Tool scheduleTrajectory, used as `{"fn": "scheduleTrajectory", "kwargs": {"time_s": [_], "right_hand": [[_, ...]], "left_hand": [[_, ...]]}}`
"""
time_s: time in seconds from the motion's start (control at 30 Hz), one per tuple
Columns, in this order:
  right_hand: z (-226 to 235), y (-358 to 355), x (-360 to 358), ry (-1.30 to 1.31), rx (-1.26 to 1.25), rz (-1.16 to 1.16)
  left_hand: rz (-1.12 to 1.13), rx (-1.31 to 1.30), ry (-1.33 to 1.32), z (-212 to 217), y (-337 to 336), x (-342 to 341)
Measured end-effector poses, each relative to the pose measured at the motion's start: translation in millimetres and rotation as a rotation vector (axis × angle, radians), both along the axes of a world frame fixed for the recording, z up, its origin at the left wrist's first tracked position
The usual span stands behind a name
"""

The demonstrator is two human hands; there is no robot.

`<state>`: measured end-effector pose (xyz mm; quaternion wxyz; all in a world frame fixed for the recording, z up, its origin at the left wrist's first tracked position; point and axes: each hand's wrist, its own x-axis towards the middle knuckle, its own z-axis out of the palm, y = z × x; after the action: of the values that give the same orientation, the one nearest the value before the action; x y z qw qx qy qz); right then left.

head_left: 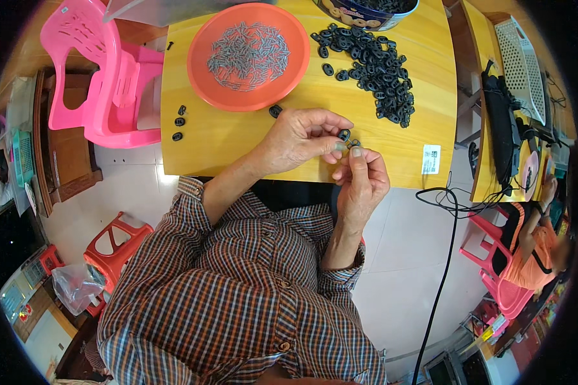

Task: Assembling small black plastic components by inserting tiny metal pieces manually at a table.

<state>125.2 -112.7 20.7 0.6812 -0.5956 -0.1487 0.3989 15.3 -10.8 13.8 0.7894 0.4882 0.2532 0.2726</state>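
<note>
Left hand (302,138) and right hand (364,175) meet above the near edge of the table (228,141), each nearly closed in a fingertip pinch. Between the left thumb and fingers sits a small black piece (344,135); the right thumb and forefinger grip another dark part (355,144) just beside it. Whether the two touch, or a screw lies between them, is too small to tell.

By the look of it, the step in hand is careful fitting or adjusting of small parts. The next move seems to call for a firm left pinch, the pieces lined up, and light fingertip pressure from the right.

Just beyond the left hand, a loose piece (275,111) lies near the red plate (199,70), which holds many grey screws (247,54). Farther out, a pile (384,80) of black pieces spreads over the right side, below a tin (340,13) of dark pieces. Three small pieces (179,121) lie near the table's left edge.
</note>
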Motion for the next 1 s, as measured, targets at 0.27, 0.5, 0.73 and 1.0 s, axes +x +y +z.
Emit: {"fn": "scheduleTrajectory", "kwargs": {"time_s": [0.27,0.5,0.73,1.0], "right_hand": [[1.3,-0.1,-0.2,0.001,-0.017,0.018],[1.8,0.1,-1.1,0.017,-0.024,0.018],[-0.6,-0.2,-1.3,0.026,-0.008,0.009],[2.8,0.5,-0.5,0.005,-0.049,0.014]], "left_hand": [[-0.026,0.084,0.020,1.6,0.6,0.1],[-0.029,0.077,0.012,-0.3,0.3,0.1],[-0.037,0.148,0.035,-1.5,0.9,0.0],[-0.032,0.160,0.036,-1.8,0.8,0.5]]}}
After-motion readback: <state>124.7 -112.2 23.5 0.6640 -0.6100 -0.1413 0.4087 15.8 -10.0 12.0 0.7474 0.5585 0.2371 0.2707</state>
